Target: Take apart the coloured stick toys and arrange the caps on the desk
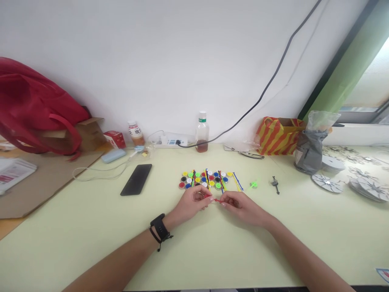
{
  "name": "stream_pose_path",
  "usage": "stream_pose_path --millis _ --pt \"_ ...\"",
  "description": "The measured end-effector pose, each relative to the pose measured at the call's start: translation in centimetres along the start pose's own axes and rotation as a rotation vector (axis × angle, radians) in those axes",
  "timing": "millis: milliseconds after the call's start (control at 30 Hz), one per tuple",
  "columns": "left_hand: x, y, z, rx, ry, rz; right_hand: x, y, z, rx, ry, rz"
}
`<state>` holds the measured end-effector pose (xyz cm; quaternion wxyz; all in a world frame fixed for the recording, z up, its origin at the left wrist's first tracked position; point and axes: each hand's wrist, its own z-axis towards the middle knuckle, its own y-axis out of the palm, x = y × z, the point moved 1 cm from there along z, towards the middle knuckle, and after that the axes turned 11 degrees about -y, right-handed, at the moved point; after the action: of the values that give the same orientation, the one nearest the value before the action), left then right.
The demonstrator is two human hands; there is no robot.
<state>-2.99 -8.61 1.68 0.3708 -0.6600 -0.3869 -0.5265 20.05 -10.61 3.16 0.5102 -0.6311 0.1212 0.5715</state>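
My left hand (194, 200) pinches one end of a small red plastic piece (216, 200), fingers curled. On its other side, my right hand (238, 205) has thumb and fingertips closed on the same piece. Just beyond the hands lie rows of small round discs (198, 179) in yellow, green, white, blue, black and red. Thin coloured sticks (238, 181) lie among and beside them. To the right sit a bright green disc with a stick (254, 185) and a black one with a stick (275, 183). My fingers partly hide the red piece.
A black phone (136, 179) lies left of the discs. Along the wall stand two bottles (202, 134), a power strip (173, 140) and a striped bag (278, 136). Grey slotted discs (327, 183) are at the right. A red backpack (39, 109) rests at the left.
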Motion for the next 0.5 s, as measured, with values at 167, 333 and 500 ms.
stream_pose_path --millis 167,333,500 --pt "0.5 0.1 -0.18 0.001 -0.01 -0.013 -0.02 -0.03 -0.01 -0.007 0.004 -0.009" --pt "0.48 0.04 -0.18 -0.002 -0.011 -0.003 -0.02 -0.11 -0.04 -0.009 0.003 -0.003" --pt "0.41 0.02 -0.16 -0.013 -0.015 -0.011 0.17 -0.15 -0.1 -0.015 -0.005 0.0"
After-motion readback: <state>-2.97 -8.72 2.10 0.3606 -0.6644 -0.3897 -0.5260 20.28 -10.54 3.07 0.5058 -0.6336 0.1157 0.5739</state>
